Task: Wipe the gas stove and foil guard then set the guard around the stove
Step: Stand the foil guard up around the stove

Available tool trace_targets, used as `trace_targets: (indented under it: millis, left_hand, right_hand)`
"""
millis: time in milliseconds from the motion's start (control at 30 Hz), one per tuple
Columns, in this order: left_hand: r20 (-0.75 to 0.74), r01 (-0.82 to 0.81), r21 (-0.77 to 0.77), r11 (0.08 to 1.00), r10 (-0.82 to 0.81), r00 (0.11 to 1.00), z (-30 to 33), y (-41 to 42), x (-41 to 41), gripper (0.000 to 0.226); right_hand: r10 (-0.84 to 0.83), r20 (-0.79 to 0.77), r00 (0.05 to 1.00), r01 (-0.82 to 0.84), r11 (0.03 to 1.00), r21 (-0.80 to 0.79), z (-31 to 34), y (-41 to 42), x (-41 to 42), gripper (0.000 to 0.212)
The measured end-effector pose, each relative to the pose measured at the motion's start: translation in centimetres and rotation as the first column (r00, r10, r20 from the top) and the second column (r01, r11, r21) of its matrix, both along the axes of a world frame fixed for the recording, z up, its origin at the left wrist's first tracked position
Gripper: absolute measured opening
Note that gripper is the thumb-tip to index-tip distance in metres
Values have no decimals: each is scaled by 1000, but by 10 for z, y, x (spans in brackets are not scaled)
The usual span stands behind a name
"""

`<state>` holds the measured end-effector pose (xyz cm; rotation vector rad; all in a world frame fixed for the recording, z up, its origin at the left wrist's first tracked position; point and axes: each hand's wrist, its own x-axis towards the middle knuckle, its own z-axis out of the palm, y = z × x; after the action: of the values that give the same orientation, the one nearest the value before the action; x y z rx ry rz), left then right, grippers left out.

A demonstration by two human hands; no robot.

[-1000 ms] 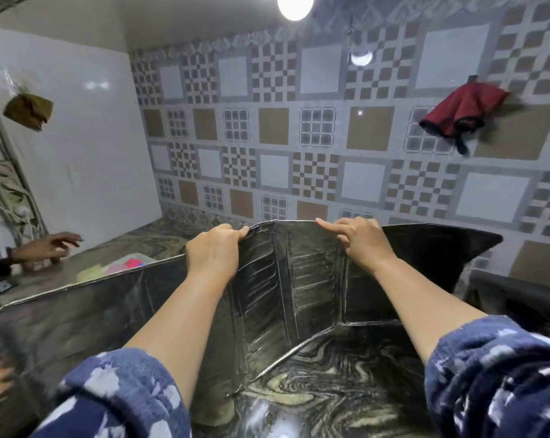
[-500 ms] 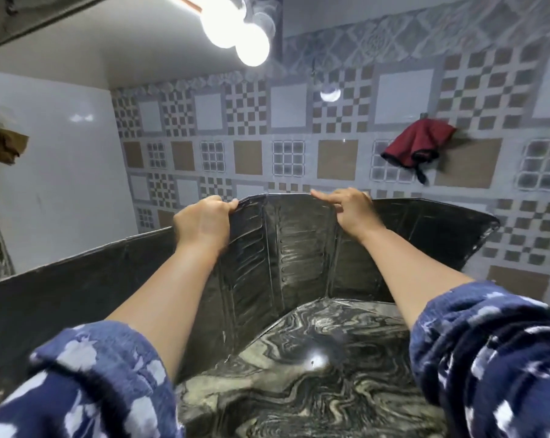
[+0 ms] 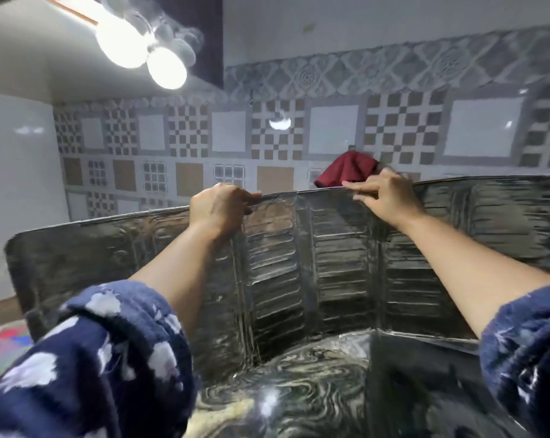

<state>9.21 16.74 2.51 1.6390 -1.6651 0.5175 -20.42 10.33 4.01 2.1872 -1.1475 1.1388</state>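
both hands (image 3: 219, 205) pinching ribbed foil guard (image 3: 314, 263) top edge, swirled marble counter (image 3: 299, 390)

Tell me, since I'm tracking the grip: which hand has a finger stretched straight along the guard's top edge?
The right hand: its forefinger lies straight along the guard edge, pointing left. The left hand is curled round the edge instead.
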Motion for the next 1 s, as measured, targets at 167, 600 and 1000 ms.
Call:
trace_targets:
  millis: [167,600,1000]
  left_hand:
    - [60,88,-31,996,-86,995,-14,-44,-75,22]
    - [109,347,-79,934,-338,935,-58,-99,-188,31]
    - [193,327,-69,943,-309,931,-97,-141,-215,40]
  right_hand:
    - [-128,40,991,129,991,-38,-10,-5,-81,31]
    - [-267,133,954,270,963,2,-51,-9,-197,29]
    - [-291,160,943,299,954,-32,-103,-39,-226,33]
